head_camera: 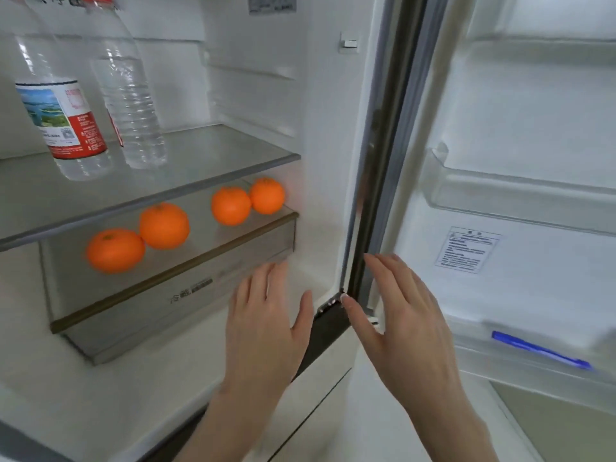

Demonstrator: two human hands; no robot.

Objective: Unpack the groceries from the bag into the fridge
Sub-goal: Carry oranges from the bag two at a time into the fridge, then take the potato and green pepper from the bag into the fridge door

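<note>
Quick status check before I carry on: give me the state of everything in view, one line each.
Fridge door: open, swung right.
Left hand: open, empty, held in front of the drawer.
Right hand: open, empty, near the door seal.
Water bottles: two, upright on the upper shelf, caps out of view.
Oranges: four, whole, on the lower shelf.
Drawer: closed.
Door bin: looks empty.

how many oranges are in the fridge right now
4, all on the lower shelf under the glass shelf: orange one far left, orange two touching it, orange three and orange four at right. None looks hidden.
</note>
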